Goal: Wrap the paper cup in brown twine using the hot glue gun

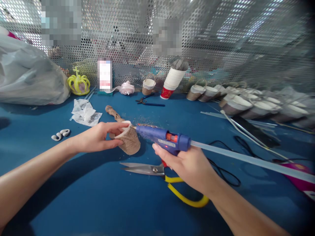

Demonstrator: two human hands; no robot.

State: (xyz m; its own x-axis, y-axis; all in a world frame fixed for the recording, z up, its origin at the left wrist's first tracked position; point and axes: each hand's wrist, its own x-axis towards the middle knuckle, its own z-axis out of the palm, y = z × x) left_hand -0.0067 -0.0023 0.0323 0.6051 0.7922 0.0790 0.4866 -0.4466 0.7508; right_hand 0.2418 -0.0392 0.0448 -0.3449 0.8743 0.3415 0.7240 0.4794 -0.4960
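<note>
A small white-lined cup wrapped in brown twine lies tilted above the blue tabletop, its mouth toward the left hand. That hand has the cup clamped by its wall, with fingers at the opening, the thumb along the outside and the index finger stretched over the mouth to the far rim. The right hand is wrapped around the grip of a blue plastic hot-glue gun with red parts, a long translucent glue stick jutting from its back. The metal nozzle points at the rim, close to the index fingertip (whether it touches the cup or sits just beside it, I cannot tell), and how far the trigger is pressed does not show either.

The step in hand looks like gluing at the cup's upper edge. The next move, I judge, calls for a steady cup, a light squeeze of the gun and a fingertip kept clear of the hot tip. A brown twisted hank of cord lies right behind the cup, and large metal scissors with yellow handles rest in front, below the gun.
</note>
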